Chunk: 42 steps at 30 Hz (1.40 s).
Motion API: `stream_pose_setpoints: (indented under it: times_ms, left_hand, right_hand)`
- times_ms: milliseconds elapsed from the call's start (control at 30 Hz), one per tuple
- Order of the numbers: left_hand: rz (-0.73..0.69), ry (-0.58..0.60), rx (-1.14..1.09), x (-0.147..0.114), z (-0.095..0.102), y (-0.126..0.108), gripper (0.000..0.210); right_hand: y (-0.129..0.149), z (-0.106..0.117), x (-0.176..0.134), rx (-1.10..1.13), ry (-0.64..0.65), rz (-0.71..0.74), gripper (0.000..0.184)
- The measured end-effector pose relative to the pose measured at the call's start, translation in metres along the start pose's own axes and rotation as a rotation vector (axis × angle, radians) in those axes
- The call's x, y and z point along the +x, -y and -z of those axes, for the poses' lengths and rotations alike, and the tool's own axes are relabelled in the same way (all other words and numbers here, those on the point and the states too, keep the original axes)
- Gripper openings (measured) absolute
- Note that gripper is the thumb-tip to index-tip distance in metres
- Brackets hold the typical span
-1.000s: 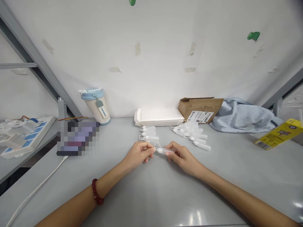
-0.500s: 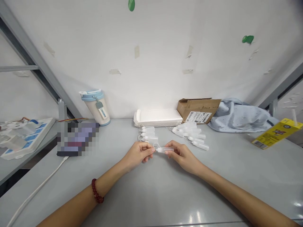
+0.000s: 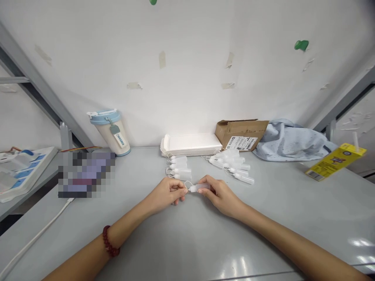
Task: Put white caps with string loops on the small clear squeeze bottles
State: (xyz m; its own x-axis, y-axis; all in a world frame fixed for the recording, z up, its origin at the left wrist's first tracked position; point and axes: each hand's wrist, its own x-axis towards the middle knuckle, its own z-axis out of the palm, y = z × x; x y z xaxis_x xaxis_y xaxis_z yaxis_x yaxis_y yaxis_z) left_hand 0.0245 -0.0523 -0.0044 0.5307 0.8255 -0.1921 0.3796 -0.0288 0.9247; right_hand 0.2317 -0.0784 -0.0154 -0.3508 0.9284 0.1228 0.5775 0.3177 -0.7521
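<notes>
A small clear plastic dropper bottle (image 3: 193,189) lies level between my two hands, its tip to the left. My right hand (image 3: 221,196) is closed around its body with thumb and fingers. At the tip, my left hand (image 3: 165,194) is closed in a pinch; a thin cap loop (image 3: 188,182) arches above, and the cap is hidden by the fingertips. Just behind my left hand, several similar bottles (image 3: 181,173) lie side by side, tips left. A looser pile of several more bottles (image 3: 231,159) lies behind my right hand.
Flat white boxes (image 3: 191,144) are stacked against the wall beside an opened cardboard box (image 3: 243,132). Light blue cloth (image 3: 290,140) and a yellow drink carton (image 3: 334,160) stand right. Left are a tumbler (image 3: 113,134), a blurred-out phone (image 3: 88,173) with a cable, and a power strip (image 3: 32,171).
The view has turned slightly, so the whole scene sits further left. My right fingers cover a little more of the bottle's body. Both hands keep hold.
</notes>
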Motion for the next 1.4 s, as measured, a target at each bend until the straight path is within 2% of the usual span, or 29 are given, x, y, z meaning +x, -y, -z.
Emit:
stream_pose_setpoints:
  times_ms: [133, 367, 500, 833, 1000, 1167, 1400]
  left_hand:
    - [-0.016, 0.042, 0.076, -0.002, 0.013, -0.005, 0.021]
    - [0.026, -0.050, 0.200, -0.002, 0.037, -0.007, 0.019]
    - [0.017, -0.098, 0.308, -0.002, 0.045, -0.005, 0.020]
    - [0.047, -0.159, 0.469, -0.002, 0.035, -0.006, 0.017]
    - [0.041, -0.183, 0.498, -0.003, 0.039, -0.001, 0.015]
    - [0.027, -0.143, 0.531, -0.007, 0.041, 0.000, 0.015]
    - [0.007, -0.159, 0.561, -0.009, 0.033, -0.004, 0.023]
  right_hand:
    - [0.002, 0.003, 0.001, -0.009, 0.000, 0.010, 0.022]
    - [-0.003, 0.004, 0.003, -0.020, -0.040, 0.047, 0.017]
    - [-0.006, 0.004, 0.003, -0.060, -0.035, 0.087, 0.017]
    - [-0.004, 0.004, 0.001, -0.175, 0.080, 0.192, 0.026]
    - [-0.003, 0.004, 0.000, -0.202, 0.090, 0.212, 0.026]
    - [-0.002, 0.005, -0.001, -0.204, 0.084, 0.215, 0.027]
    - [-0.002, 0.005, -0.001, -0.190, 0.075, 0.224, 0.026]
